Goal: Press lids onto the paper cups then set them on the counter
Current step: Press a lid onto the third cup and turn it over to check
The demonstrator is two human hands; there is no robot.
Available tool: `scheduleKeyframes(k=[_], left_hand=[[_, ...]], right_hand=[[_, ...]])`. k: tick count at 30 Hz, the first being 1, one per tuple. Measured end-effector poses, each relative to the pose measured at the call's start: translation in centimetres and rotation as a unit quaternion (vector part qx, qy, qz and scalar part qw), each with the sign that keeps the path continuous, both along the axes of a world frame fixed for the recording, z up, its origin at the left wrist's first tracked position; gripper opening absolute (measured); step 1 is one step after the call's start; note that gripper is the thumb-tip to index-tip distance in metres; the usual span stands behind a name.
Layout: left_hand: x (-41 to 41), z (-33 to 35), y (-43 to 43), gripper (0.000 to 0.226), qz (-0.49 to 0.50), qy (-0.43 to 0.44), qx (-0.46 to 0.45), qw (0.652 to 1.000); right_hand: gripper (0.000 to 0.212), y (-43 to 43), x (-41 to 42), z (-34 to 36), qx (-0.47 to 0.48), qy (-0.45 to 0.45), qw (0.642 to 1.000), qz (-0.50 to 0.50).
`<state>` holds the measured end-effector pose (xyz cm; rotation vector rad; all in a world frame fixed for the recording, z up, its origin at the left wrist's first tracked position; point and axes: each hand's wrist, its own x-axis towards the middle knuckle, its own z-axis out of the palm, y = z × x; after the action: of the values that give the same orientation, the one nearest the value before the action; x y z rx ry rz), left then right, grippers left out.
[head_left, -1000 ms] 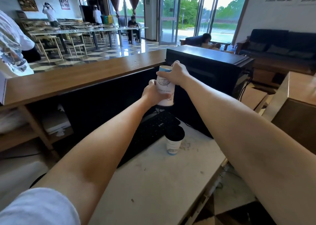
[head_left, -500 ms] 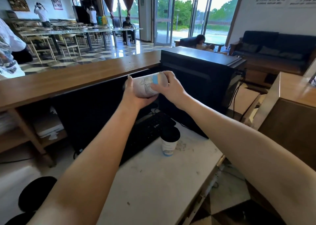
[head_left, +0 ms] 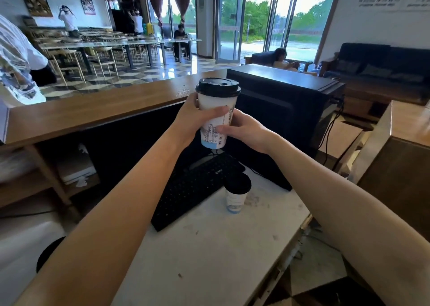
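A tall white paper cup [head_left: 215, 114] with blue line drawings and a black lid [head_left: 217, 87] is held upright in the air in front of the wooden counter [head_left: 93, 112]. My left hand [head_left: 193, 117] wraps its upper left side. My right hand [head_left: 244, 129] grips its lower right side. A second, shorter paper cup [head_left: 235, 198] with a black lid stands on the white desk [head_left: 209, 254] below, beside the keyboard.
A black keyboard [head_left: 195, 189] lies on the desk left of the standing cup. A black machine [head_left: 286, 100] rises behind the held cup. A wooden box [head_left: 400, 156] is at the right. People sit and stand in the dining hall beyond the counter.
The cup was upside down a second ago, lay sideways half a second ago, and now stands upright with its black lid on top. Both hands shifted their grip around it.
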<state>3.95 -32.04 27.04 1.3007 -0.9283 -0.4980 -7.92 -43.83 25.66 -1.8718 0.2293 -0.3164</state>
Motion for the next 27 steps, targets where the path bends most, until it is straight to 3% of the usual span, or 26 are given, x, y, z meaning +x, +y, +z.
scheduleKeyframes(k=[3,8,14,16,19,24,27], left_hand=[[0.9,0.6,-0.9,0.07,-0.043,-0.034,0.028,0.998],[1.4,1.5,-1.9,0.049,-0.095,0.0,0.115,0.989],[1.6,1.9,-1.8,0.032,-0.084,-0.006,0.136,0.987],[2.0,1.5,-1.6,0.038,-0.066,-0.018,0.142,0.988],[2.6,0.6,-0.7,0.069,-0.036,-0.038,0.155,0.987],[3.5,-0.3,1.7,0.051,0.026,-0.061,0.176,0.982],[4.2,-0.5,4.1,0.061,0.07,-0.07,0.194,0.976]], right_hand=[[0.056,-0.8,0.4,-0.2,0.013,-0.045,0.998,-0.042],[0.057,-1.9,1.2,-0.7,-0.02,-0.04,0.992,-0.122],[0.061,-2.7,2.1,-1.1,-0.018,-0.036,0.993,-0.113],[0.062,-3.0,2.6,-1.4,-0.016,-0.03,0.994,-0.101],[0.063,-3.0,3.7,-2.0,-0.016,-0.021,0.998,-0.065],[0.061,-1.7,5.8,-2.9,-0.023,-0.013,1.0,-0.012],[0.063,0.2,7.4,-3.3,-0.009,-0.019,0.999,0.025]])
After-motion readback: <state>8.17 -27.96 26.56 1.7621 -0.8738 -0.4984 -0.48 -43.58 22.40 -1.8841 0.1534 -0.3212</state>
